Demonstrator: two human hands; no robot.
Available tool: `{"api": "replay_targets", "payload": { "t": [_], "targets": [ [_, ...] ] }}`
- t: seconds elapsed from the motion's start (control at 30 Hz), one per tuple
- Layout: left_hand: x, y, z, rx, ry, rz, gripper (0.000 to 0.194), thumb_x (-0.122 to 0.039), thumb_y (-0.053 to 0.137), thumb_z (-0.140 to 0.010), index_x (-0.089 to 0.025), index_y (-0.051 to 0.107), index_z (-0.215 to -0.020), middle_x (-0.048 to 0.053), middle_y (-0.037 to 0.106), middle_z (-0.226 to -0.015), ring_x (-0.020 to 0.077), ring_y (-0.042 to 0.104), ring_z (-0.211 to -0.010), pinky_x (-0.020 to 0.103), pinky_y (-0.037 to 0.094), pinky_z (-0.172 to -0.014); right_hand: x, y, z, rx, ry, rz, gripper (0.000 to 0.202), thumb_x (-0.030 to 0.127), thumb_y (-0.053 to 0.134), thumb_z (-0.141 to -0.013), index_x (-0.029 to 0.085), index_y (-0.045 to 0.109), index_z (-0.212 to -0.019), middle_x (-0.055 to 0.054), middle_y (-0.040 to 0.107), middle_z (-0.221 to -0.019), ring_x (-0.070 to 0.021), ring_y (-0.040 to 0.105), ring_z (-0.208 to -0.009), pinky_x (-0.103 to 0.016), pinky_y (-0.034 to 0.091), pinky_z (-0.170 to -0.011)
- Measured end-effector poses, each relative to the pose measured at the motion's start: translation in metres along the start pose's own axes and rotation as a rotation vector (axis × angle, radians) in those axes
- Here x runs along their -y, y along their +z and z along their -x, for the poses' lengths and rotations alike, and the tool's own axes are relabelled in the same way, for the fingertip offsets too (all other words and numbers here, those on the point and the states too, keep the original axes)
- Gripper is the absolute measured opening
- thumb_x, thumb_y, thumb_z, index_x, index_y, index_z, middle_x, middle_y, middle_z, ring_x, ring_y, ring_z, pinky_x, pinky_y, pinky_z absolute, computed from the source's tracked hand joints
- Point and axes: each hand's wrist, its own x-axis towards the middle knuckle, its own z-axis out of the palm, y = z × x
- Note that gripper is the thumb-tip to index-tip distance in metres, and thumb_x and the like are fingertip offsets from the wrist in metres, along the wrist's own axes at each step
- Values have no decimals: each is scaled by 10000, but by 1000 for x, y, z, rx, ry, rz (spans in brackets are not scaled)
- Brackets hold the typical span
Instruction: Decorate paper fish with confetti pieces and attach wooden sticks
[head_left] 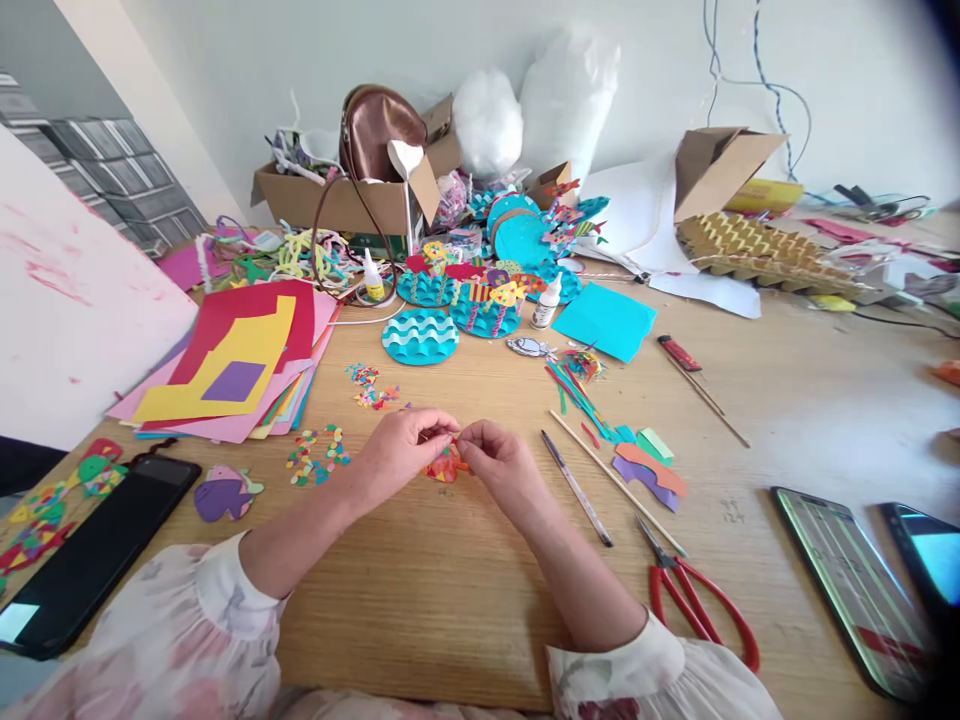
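My left hand [409,445] and my right hand [499,462] meet at the fingertips over the middle of the table. Both are closed in a pinch; what lies between the fingertips is too small to make out. Just below them is a small red-orange paper cut-out [442,466], partly hidden by the fingers. Left of my hands lie loose coloured paper dots [319,455] and small confetti bits [375,395]. A purple paper fish [225,494] lies farther left. To the right are a pen [577,488], a wooden stick [619,484] and red-handled scissors [694,595].
Coloured sheets [225,350] are stacked at left beside a black phone [97,550]. Turquoise wavy ovals [420,337], glue bottles [546,302] and a turquoise sheet [606,320] stand or lie behind. Paper strips [574,395] lie right; another phone [844,580] is near the right edge.
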Motion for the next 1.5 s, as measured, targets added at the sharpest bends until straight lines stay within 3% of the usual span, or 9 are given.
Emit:
{"api": "replay_targets", "payload": {
  "t": [0.27,0.67,0.83,1.13,1.33,1.5],
  "targets": [
    [9,-1,2,68,-48,-123,141,-169,479,-710,-165,620,-720,-19,616,-662,115,544,-631,196,381,-565,0,-2,2,28,-38,154,98,234,474,-695,177,535,-644,42,485,-542,-89,415,-512,-210,296,-489],
    [7,3,3,57,-156,195,102,-229,501,-677,-149,554,-641,-55,468,-544,78,405,-515,182,316,-493,-1,-4,2,49,-55,159,87,204,491,-707,176,572,-722,23,558,-614,-93,453,-544,-205,334,-506],
    [7,5,5,56,-180,231,127,-262,506,-683,-148,553,-657,-53,472,-561,81,408,-528,186,311,-504,-3,-4,2,25,-77,172,77,198,487,-703,178,553,-668,28,530,-586,-93,445,-541,-207,327,-511],
    [24,9,3,159,-125,38,134,-213,478,-689,-163,601,-701,-42,543,-591,97,451,-542,194,314,-499,4,-4,14,85,-51,350,111,133,495,-688,179,547,-601,31,520,-562,-95,442,-537,-211,299,-513],
    [22,8,3,206,-121,-10,128,-223,501,-692,-170,618,-700,-38,549,-586,103,473,-551,185,325,-487,4,-5,27,-47,-182,475,127,149,478,-747,188,591,-703,-11,563,-672,-121,492,-612,-225,339,-568],
    [19,9,3,226,-97,-11,133,-181,489,-684,-169,622,-682,-41,555,-575,97,477,-540,178,326,-484,-1,-3,28,-16,-159,457,124,146,493,-740,193,607,-721,-20,589,-687,-130,510,-628,-232,356,-585]
  ]
}}
